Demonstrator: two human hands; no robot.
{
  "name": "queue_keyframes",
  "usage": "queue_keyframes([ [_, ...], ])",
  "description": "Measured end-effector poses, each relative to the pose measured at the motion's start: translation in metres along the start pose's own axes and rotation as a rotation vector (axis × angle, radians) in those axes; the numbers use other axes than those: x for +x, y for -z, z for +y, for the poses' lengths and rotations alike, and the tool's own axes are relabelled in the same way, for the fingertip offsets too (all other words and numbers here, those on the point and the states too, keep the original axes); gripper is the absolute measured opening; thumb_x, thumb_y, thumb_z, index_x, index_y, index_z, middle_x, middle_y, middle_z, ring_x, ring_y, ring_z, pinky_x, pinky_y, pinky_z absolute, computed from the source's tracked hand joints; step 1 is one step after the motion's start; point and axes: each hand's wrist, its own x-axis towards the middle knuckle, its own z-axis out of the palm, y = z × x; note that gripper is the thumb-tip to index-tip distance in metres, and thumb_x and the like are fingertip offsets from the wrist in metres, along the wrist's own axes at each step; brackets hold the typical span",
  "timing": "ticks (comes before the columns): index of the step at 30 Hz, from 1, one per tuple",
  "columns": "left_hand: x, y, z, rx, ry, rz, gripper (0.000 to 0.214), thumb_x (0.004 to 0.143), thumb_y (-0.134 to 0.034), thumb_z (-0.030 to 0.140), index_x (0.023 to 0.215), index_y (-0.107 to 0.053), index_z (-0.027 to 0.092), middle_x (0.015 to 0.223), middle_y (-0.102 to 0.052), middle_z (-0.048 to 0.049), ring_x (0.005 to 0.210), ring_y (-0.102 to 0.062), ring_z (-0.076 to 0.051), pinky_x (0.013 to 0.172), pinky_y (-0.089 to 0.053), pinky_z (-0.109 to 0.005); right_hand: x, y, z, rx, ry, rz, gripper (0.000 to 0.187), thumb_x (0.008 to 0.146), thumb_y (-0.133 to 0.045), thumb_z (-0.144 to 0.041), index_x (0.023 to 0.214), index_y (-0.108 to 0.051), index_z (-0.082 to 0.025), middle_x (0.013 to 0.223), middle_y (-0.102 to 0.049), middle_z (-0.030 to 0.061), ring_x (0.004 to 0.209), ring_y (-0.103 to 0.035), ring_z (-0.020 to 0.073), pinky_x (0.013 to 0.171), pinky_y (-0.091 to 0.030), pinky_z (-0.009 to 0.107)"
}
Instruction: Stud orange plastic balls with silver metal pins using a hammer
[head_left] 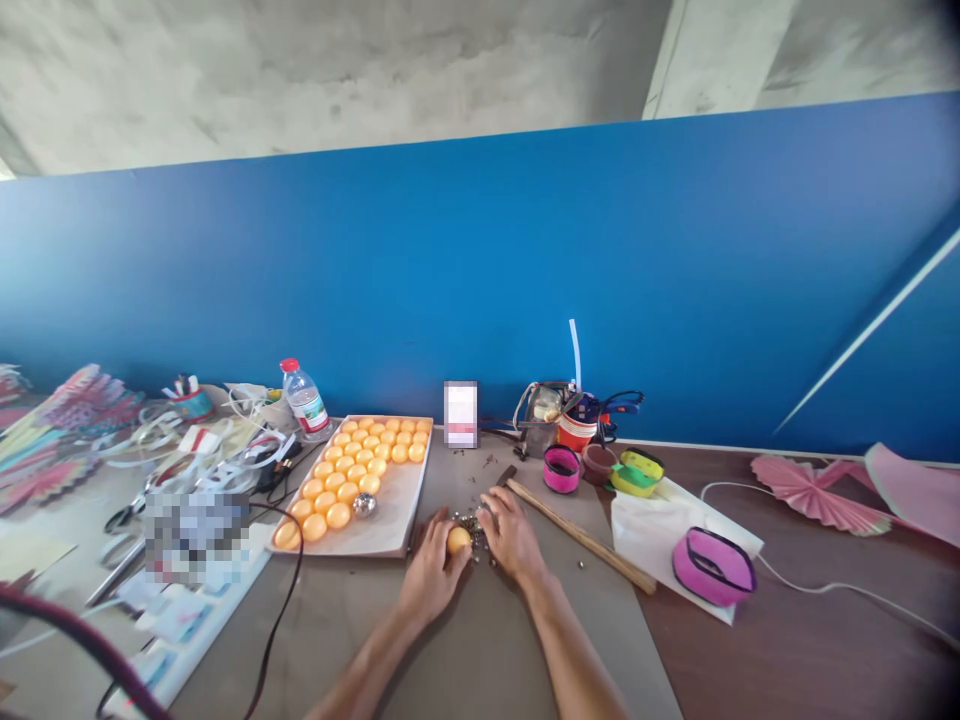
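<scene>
My left hand point(433, 565) is closed around an orange ball that looks like a ping-pong ball point(459, 541), keeping it low over the grey mat. Beside it, a small pile of shiny bits point(469, 522) lies between my two hands. My right hand point(511, 532) reaches to the pile's right side with fingers curled and tips close together; whatever they pinch is too small to make out. To the left, a white tray point(397, 505) holds rows of orange balls point(346, 465). One ball covered in silver pieces point(364, 505) sits among them.
Right of my hands lies a hammer with a wooden handle point(581, 535). Pink mesh bands point(712, 568), a red-and-white cup point(576, 432) and a white sheet point(645, 525) are beyond it. A water bottle point(306, 402), scissors point(124, 520) and cables clutter the left.
</scene>
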Motion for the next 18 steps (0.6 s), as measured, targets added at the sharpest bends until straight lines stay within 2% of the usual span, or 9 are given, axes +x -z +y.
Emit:
queue_keyframes([
  [4,0.004,-0.003,0.002,-0.070,0.010,-0.040,0.026,0.084,-0.045,0.033,0.104,-0.052,0.018,0.124,-0.052,-0.0148,0.120,-0.044,-0.024,0.100,-0.036,-0.044,-0.002,0.002,-0.011,0.064,-0.045,-0.101,0.035,0.088,-0.038,-0.035,0.108,-0.061,-0.017,0.119,-0.054,0.0140,0.111,-0.051,0.0239,0.093,-0.043,0.038],
  [8,0.012,-0.009,0.010,-0.223,0.013,-0.058,0.028,0.084,-0.046,0.033,0.106,-0.053,0.017,0.119,-0.055,-0.0139,0.119,-0.045,-0.024,0.100,-0.036,-0.043,-0.001,0.007,-0.017,0.287,-0.011,-0.098,0.033,0.088,-0.038,-0.033,0.107,-0.061,-0.018,0.115,-0.056,0.0117,0.108,-0.052,0.0203,0.093,-0.042,0.035],
  [12,0.021,-0.012,0.017,-0.331,0.094,-0.028,0.034,0.084,-0.044,0.038,0.110,-0.051,0.016,0.118,-0.055,-0.0137,0.107,-0.054,-0.023,0.092,-0.042,-0.039,0.004,0.017,-0.010,0.473,-0.071,0.111,0.032,0.086,-0.043,-0.039,0.097,-0.064,-0.018,0.105,-0.060,0.0105,0.099,-0.055,0.0201,0.088,-0.044,0.034],
  [16,0.036,-0.007,0.015,-0.298,0.156,-0.003,0.039,0.084,-0.044,0.040,0.115,-0.047,0.016,0.121,-0.054,-0.0129,0.111,-0.051,-0.021,0.096,-0.038,-0.036,0.010,0.020,0.008,0.688,-0.313,0.376,0.041,0.083,-0.043,-0.049,0.086,-0.065,-0.015,0.084,-0.064,0.0074,0.074,-0.058,0.0171,0.072,-0.046,0.031],
  [18,0.048,-0.005,0.013,-0.275,0.173,0.006,0.037,0.083,-0.043,0.042,0.108,-0.051,0.015,0.117,-0.057,-0.0137,0.108,-0.053,-0.022,0.094,-0.039,-0.037,0.012,0.017,0.016,0.807,-0.432,0.481,0.045,0.079,-0.046,-0.055,0.078,-0.065,-0.014,0.072,-0.063,0.0049,0.064,-0.056,0.0155,0.067,-0.045,0.031],
])
